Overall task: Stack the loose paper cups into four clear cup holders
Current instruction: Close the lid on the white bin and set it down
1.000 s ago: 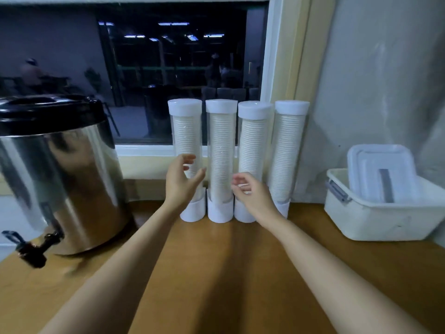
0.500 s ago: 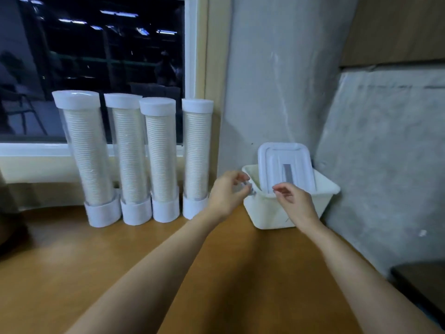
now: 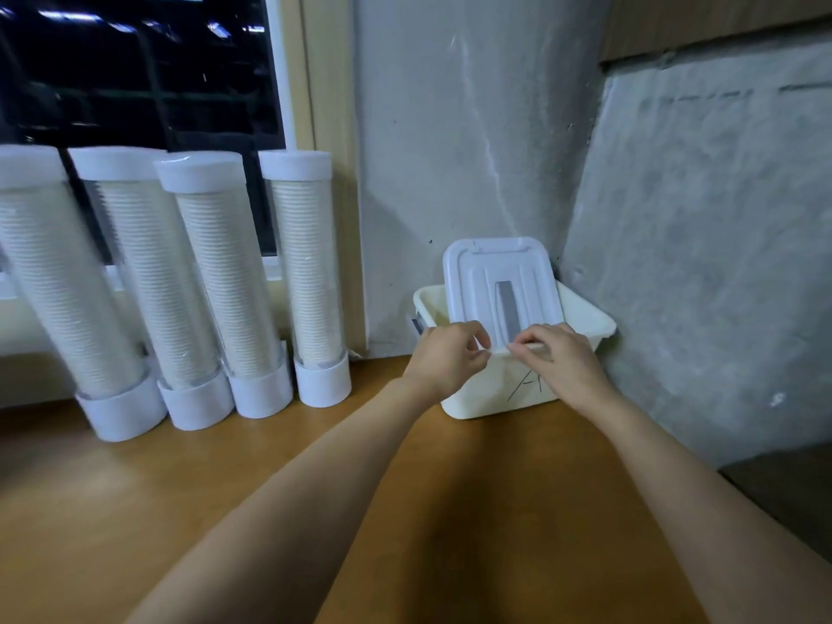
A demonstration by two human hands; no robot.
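Note:
Four clear cup holders stand in a row under the window, each with a white cap and base and packed with stacked paper cups: the leftmost holder, the second holder, the third holder and the rightmost holder. To their right a white bin sits in the wall corner, with its white lid standing upright inside it. My left hand and my right hand both pinch the bin's near rim. No loose cups show.
Everything rests on a wooden counter. A grey concrete wall closes off the right side, close behind the bin. A dark surface lies at the lower right edge. A dark window is behind the holders.
My view has swung right, away from the metal urn. Both hands left the cup holders, reached to the white bin, and now close on its near rim.

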